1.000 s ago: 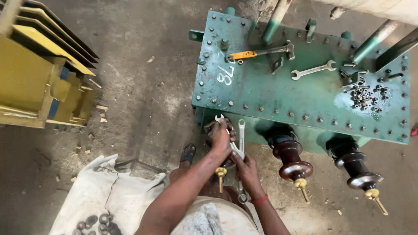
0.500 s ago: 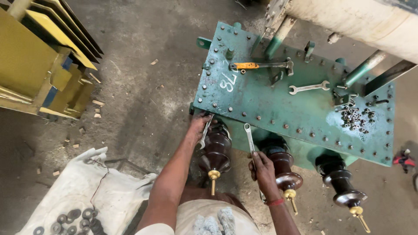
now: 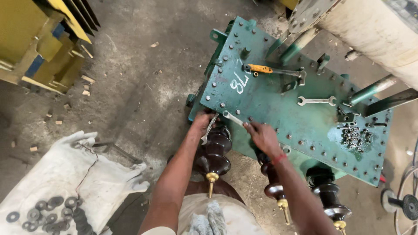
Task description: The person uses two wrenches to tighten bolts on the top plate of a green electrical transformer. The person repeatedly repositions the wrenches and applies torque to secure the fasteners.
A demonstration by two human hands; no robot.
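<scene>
- Far left on the floor stands a yellow metal frame (image 3: 30,48), and nearer me a white sack (image 3: 69,182) lies spread out with black rubber washers (image 3: 48,213) heaped on its near corner. Both are well apart from my hands.
- My left hand (image 3: 202,122) is clenched around a small spanner (image 3: 208,130) at the near left edge of the green transformer lid (image 3: 278,109). The tool hangs down and toward me from my fist, just above the left brown bushing (image 3: 214,152) with its brass tip.
- A second spanner (image 3: 233,118) lies on the lid rim between my two hands, its long axis running from upper left to lower right, open end toward my left hand.
- My right hand (image 3: 261,135) sits at the lower right end of that spanner, fingers curled down on it and on the bolted rim; I cannot tell whether it is fully gripped or just pressed. This hand is the nearer one to its handle.
- Beneath my right wrist is the middle bushing (image 3: 274,187), and farther right the third bushing (image 3: 328,200).
- On the far side of the lid lie an orange-handled tool (image 3: 272,70) and a loose open-ended wrench (image 3: 316,101), and to the right a pile of small bolts (image 3: 355,137).
</scene>
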